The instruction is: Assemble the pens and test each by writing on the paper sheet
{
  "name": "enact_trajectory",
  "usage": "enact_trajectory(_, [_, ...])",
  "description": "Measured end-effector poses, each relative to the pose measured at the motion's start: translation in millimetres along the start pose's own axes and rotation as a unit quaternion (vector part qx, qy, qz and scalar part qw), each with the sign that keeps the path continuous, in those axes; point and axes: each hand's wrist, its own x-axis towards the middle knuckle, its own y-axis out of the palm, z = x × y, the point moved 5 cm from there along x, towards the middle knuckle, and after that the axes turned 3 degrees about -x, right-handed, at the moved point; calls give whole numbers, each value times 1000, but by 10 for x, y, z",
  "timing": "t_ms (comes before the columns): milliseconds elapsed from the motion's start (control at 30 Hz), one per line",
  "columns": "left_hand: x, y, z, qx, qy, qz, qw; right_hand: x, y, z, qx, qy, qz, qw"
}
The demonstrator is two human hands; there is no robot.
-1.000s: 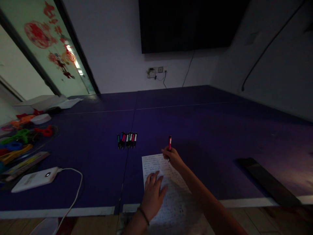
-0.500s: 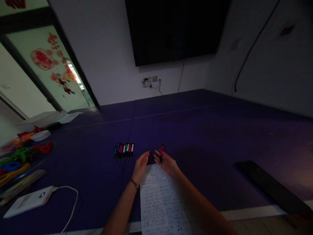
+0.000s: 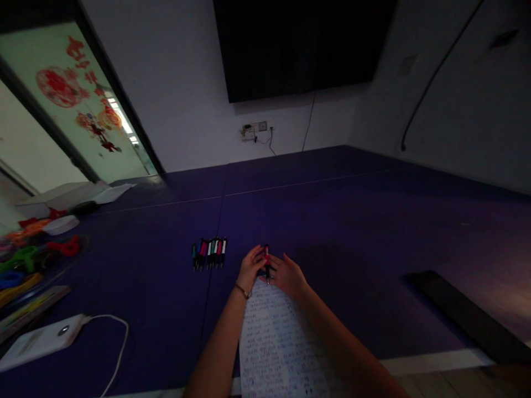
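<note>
A pen with a pink-red upper part and a dark lower part stands nearly upright between my hands, its metal tip pointing down toward me. My right hand has its fingers at the pen from the right side. From the left, my left hand reaches it with thumb and bent fingers touching the barrel. Below both hands lies a sheet of paper covered in handwriting, partly hidden by my right forearm. Several similar pens with coloured and white parts lie side by side to the left.
A purple table carries everything. At the left are a white power bank with a cable, colourful scissors, a white roll and papers. A long black object lies at the right.
My left hand has moved right to meet the pen, and the pen has shifted slightly left with my right hand. The view has tilted a little.
</note>
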Motion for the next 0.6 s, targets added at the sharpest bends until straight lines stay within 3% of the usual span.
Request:
enact_trajectory(233, [-6, 28, -10, 77, -36, 69, 994, -30, 36, -10, -32, 28, 6, 999])
enact_trajectory(600, [-46, 58, -41, 91, -50, 77, 992, -35, 12, -38, -47, 50, 2, 998])
